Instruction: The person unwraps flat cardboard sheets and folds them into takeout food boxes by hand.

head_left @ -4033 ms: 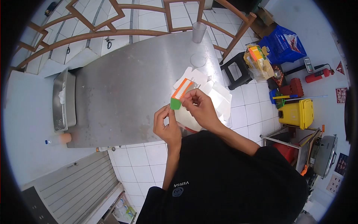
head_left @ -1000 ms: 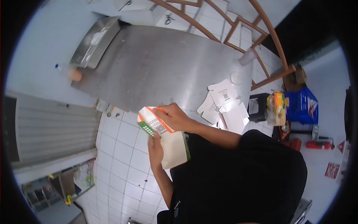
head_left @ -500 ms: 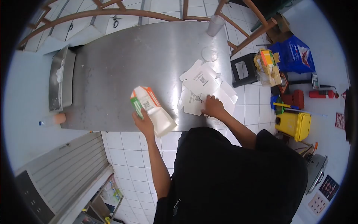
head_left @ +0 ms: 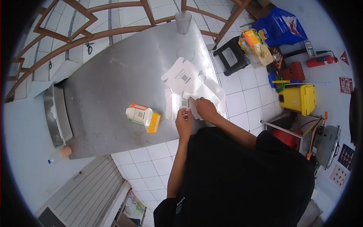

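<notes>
A folded carton (head_left: 139,115), white with orange, green and yellow parts, sits on the metal table to the left of my hands. Several unfolded white cartons (head_left: 177,77) lie overlapped in a loose pile in front of me. At the near edge of the pile, my left hand (head_left: 183,122) has its fingers bent and closed on a flat carton (head_left: 176,104) printed with a square code. Just to the right, my right hand (head_left: 206,109) is curled at the same carton's edge, its fingertips partly hidden.
A plastic cup (head_left: 183,23) stands at the far corner of the metal table (head_left: 109,83). A metal tray (head_left: 56,117) is at the left end, near a bottle (head_left: 60,155). A black stool (head_left: 232,56) holding packages stands beyond the right edge.
My left hand has let go of the folded carton, which now rests on the table, and has moved right to the flat cartons. The camera view has turned and shifted.
</notes>
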